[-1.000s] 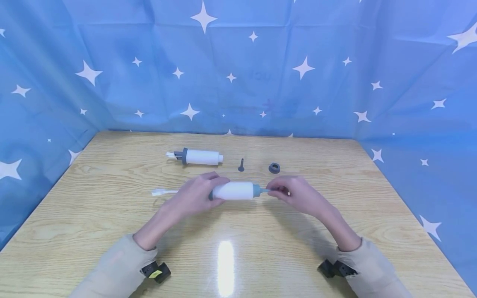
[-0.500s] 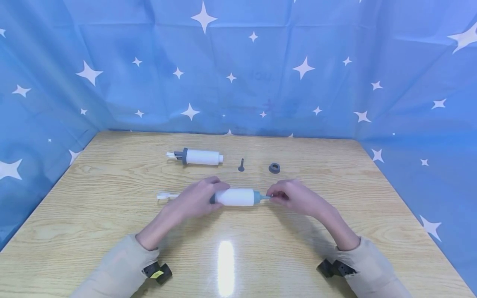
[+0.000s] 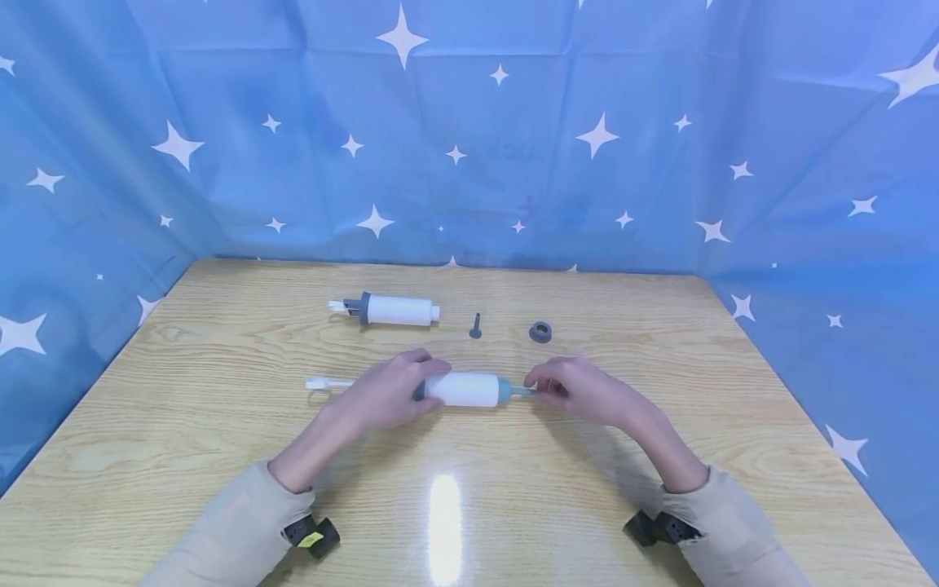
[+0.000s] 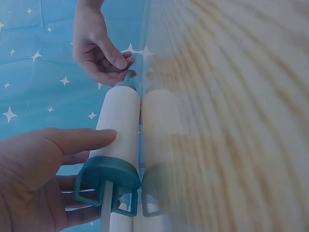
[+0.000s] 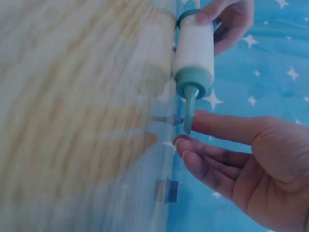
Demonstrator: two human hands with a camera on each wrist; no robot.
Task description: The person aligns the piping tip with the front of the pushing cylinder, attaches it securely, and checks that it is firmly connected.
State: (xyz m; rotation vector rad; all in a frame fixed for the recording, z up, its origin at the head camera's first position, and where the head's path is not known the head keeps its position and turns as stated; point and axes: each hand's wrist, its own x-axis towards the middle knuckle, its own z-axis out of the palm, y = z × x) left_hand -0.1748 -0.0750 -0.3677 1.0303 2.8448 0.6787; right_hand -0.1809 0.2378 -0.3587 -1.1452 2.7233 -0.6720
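Note:
A large syringe (image 3: 468, 390) with a white barrel and teal end caps lies sideways, low over the table. My left hand (image 3: 389, 390) grips its barrel by the plunger end, thumb along the white side. Past that hand, a pale plunger rod (image 3: 326, 383) sticks out, and teal handle loops (image 4: 126, 205) show in the left wrist view. The thumb and curled fingers of my right hand (image 3: 583, 391) are at the tip of the tapered teal nozzle (image 5: 189, 106), the thumb against its side.
Behind the hands lie a second syringe (image 3: 399, 310) with dark grey fittings, a small dark grey nozzle (image 3: 475, 328) and a dark grey ring cap (image 3: 540, 331). A blue star-patterned curtain (image 3: 469, 196) hangs beyond the back edge of the wooden table (image 3: 623, 302).
Both hands and the syringe have come slightly toward me and lower since one second ago. In the last half second they have barely moved; the plunger end shifted slightly left.

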